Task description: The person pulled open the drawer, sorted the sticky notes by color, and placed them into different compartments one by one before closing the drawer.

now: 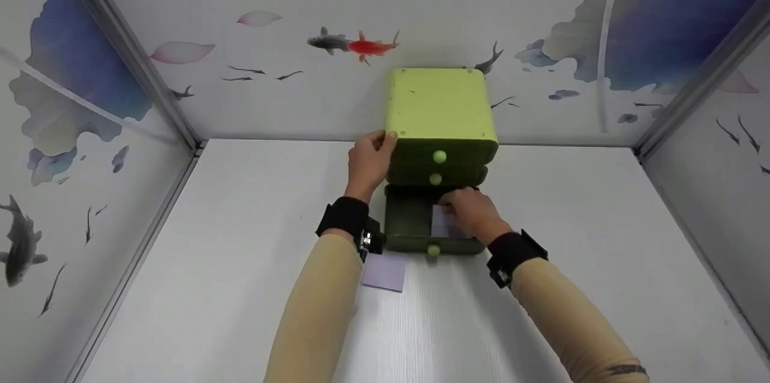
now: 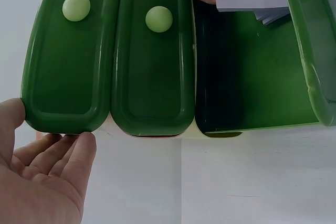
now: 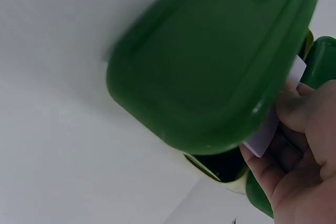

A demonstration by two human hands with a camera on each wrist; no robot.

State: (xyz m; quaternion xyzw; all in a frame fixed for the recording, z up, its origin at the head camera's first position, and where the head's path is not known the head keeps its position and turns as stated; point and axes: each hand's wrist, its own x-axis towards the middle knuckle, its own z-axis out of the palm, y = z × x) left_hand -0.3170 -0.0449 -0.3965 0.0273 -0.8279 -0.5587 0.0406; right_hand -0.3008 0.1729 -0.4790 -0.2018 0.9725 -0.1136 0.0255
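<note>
A small drawer cabinet (image 1: 442, 103) with a yellow-green top and dark green drawer fronts stands against the back wall. Its bottom drawer (image 1: 406, 214) is pulled out; the two above are closed. My left hand (image 1: 369, 160) holds the cabinet's upper left corner, thumb and fingers on either side of it in the left wrist view. Over the open drawer, my right hand (image 1: 475, 211) pinches a light purple paper slip (image 1: 445, 223). In the left wrist view, more paper pieces (image 2: 273, 15) show below that slip inside the drawer.
Another light purple slip (image 1: 385, 272) lies on the white table (image 1: 240, 275) in front of the drawer, just left of its knob (image 1: 433, 250). Patterned wall panels (image 1: 271, 94) with fish close in the table at the back and on both sides.
</note>
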